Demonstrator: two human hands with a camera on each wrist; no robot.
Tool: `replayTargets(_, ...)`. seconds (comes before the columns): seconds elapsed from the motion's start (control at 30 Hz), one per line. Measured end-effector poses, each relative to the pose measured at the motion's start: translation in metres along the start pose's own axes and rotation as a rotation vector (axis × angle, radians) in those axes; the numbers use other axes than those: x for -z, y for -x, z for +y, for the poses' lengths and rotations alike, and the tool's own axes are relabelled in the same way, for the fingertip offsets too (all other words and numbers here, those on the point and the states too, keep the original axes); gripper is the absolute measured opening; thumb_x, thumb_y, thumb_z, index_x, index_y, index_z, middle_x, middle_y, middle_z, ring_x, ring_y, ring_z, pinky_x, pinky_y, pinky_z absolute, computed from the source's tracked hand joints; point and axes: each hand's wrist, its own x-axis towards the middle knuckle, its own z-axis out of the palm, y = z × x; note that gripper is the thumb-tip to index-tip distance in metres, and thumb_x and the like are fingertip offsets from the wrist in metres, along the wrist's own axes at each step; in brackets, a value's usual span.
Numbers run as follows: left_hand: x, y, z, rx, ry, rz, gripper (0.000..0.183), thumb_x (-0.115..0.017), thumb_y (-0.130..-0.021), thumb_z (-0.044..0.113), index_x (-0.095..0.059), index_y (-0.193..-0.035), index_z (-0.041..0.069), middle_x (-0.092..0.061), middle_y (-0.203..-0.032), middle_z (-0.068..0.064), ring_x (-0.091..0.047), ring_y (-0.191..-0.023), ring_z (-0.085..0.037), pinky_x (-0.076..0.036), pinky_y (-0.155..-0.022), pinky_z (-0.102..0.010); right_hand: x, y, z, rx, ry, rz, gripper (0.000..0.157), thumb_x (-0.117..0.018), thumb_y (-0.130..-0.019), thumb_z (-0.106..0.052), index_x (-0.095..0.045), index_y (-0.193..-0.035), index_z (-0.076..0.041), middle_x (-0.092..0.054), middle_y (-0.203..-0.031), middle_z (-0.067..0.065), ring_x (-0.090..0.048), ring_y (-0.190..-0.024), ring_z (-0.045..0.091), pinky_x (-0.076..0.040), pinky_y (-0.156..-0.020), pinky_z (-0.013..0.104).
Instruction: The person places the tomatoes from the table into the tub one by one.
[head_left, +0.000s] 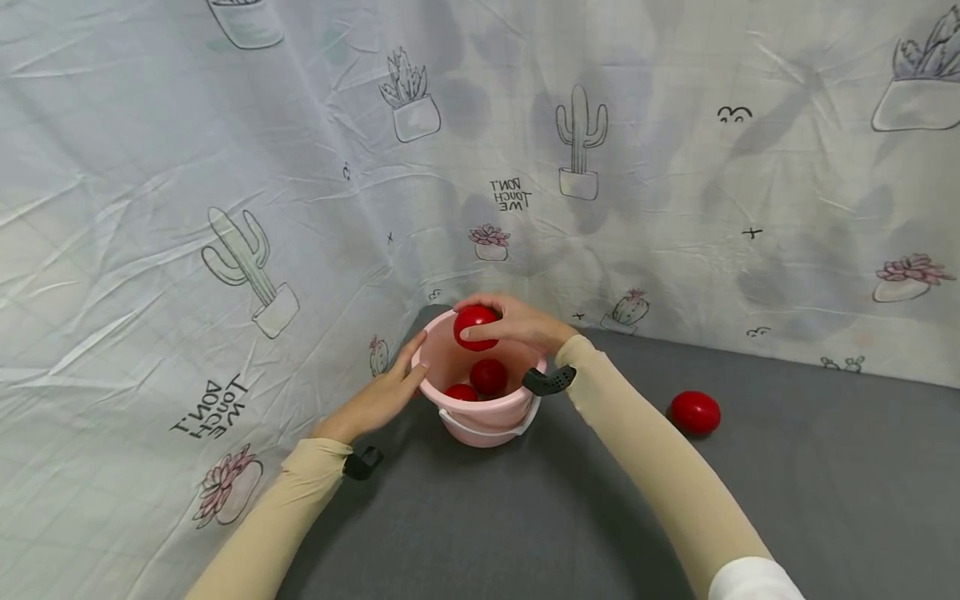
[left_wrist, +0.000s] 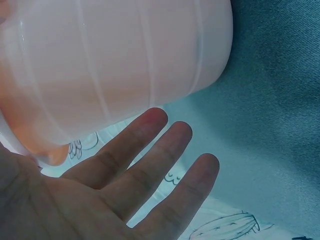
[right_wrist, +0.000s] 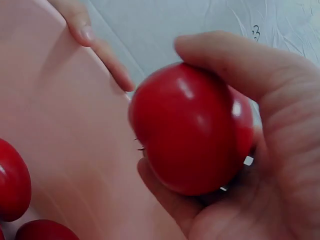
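A pink bucket (head_left: 480, 437) with a white handle stands upright on the grey surface. My right hand (head_left: 525, 323) holds a tomato (head_left: 474, 323) over the bucket's mouth, thumb on one side and fingers on the other. Inside the bucket lie at least two more tomatoes, one at the middle (head_left: 488, 377) and one partly hidden by the front rim (head_left: 461, 392). At the bucket's left side, my left hand (head_left: 386, 396) holds the rim with thumb and forefinger. Its other fingers (left_wrist: 150, 175) stretch out along the outer wall in the left wrist view.
Another tomato (head_left: 694, 413) lies on the grey surface (head_left: 825, 483) to the right, beyond my right forearm. A pale cloth with cactus drawings (head_left: 660, 183) hangs behind and along the left, close to the bucket.
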Motion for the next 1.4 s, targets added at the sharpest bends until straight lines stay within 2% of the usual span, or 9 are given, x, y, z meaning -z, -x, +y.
replayTargets(0.2,-0.0012,0.0001,-0.0004,0.016,-0.028,0.003,0.064,-0.034,-0.105,0.059,0.002,-0.158,0.053,-0.025,-0.168,-0.007,-0.048,-0.142,-0.04,-0.037,-0.111,-0.068,-0.0012,0.0006,-0.0002,-0.036,0.045,-0.096,0.061,-0.076,-0.086,-0.026,-0.054,-0.142,-0.018,-0.061,-0.133,0.003,-0.055,-0.125,0.026,-0.056,-0.096,0.04)
replayTargets(0.43,-0.0017,0.0,0.0018,0.006,-0.034,0.024,0.063,-0.034,-0.106,0.057,0.0,-0.158,0.052,-0.03,-0.166,-0.008,-0.053,-0.138,-0.038,-0.037,-0.113,-0.066,-0.0034,-0.0035,0.0005,-0.073,-0.031,-0.276,0.068,-0.077,-0.084,-0.021,-0.049,-0.146,-0.014,-0.054,-0.144,0.012,-0.052,-0.129,0.027,-0.049,-0.106,0.055)
replayTargets(0.5,-0.0021,-0.0004,0.0018,0.007,-0.038,0.027,0.062,-0.034,-0.106,0.057,0.0,-0.158,0.052,-0.031,-0.166,-0.009,-0.054,-0.137,-0.038,-0.037,-0.113,-0.066,-0.0037,-0.0039,0.0005,-0.093,-0.025,-0.298,0.066,-0.077,-0.083,-0.019,-0.051,-0.144,-0.013,-0.055,-0.142,0.012,-0.052,-0.128,0.027,-0.048,-0.107,0.057)
replayTargets(0.77,-0.0009,0.0001,0.0037,-0.001,-0.012,0.014,0.063,-0.036,-0.106,0.054,0.0,-0.159,0.051,-0.028,-0.167,-0.008,-0.051,-0.139,-0.039,-0.038,-0.112,-0.066,-0.0044,-0.0033,-0.0016,-0.163,0.027,-0.297,0.064,-0.08,-0.081,-0.02,-0.055,-0.14,-0.013,-0.06,-0.133,0.006,-0.053,-0.125,0.026,-0.052,-0.103,0.052)
replayTargets(0.93,-0.0007,0.0015,0.0035,-0.003,-0.018,0.011,0.063,-0.034,-0.106,0.055,0.0,-0.158,0.052,-0.028,-0.167,-0.007,-0.051,-0.14,-0.039,-0.037,-0.112,-0.067,-0.0061,-0.0038,-0.0015,-0.186,-0.048,-0.297,0.061,-0.076,-0.085,-0.021,-0.054,-0.141,-0.013,-0.059,-0.137,0.008,-0.053,-0.128,0.027,-0.048,-0.108,0.052)
replayTargets(1.07,-0.0003,0.0019,0.0031,-0.001,-0.027,0.008,0.063,-0.033,-0.106,0.058,0.001,-0.158,0.053,-0.029,-0.166,-0.008,-0.051,-0.14,-0.04,-0.036,-0.112,-0.068,-0.0067,-0.0049,-0.0006,-0.093,-0.179,-0.313,0.053,-0.063,-0.097,-0.019,-0.049,-0.146,-0.007,-0.054,-0.146,0.017,-0.049,-0.136,0.041,-0.04,-0.116,0.054)
replayTargets(1.13,0.0001,0.0014,0.0032,-0.002,-0.028,0.007,0.063,-0.033,-0.105,0.059,0.001,-0.158,0.053,-0.03,-0.166,-0.009,-0.051,-0.139,-0.04,-0.036,-0.112,-0.068,-0.0065,-0.0046,-0.0008,-0.08,-0.249,-0.315,0.051,-0.059,-0.1,-0.017,-0.047,-0.148,-0.004,-0.051,-0.149,0.021,-0.045,-0.14,0.046,-0.037,-0.118,0.055)
replayTargets(1.27,0.0009,0.0003,0.0036,0.002,-0.03,0.01,0.063,-0.033,-0.105,0.061,0.0,-0.158,0.053,-0.03,-0.166,-0.009,-0.053,-0.138,-0.04,-0.036,-0.112,-0.068,-0.0056,-0.004,-0.0021,-0.116,-0.273,-0.283,0.049,-0.059,-0.1,-0.018,-0.049,-0.146,-0.002,-0.052,-0.149,0.021,-0.045,-0.141,0.046,-0.036,-0.119,0.055)
replayTargets(1.4,0.001,0.0007,0.0027,0.012,-0.032,0.005,0.066,-0.032,-0.103,0.065,0.002,-0.158,0.053,-0.029,-0.167,-0.009,-0.052,-0.138,-0.041,-0.036,-0.111,-0.069,-0.0052,-0.0048,-0.0015,-0.129,-0.255,-0.273,0.05,-0.059,-0.1,-0.023,-0.051,-0.145,-0.004,-0.055,-0.147,0.018,-0.046,-0.141,0.044,-0.03,-0.121,0.059)
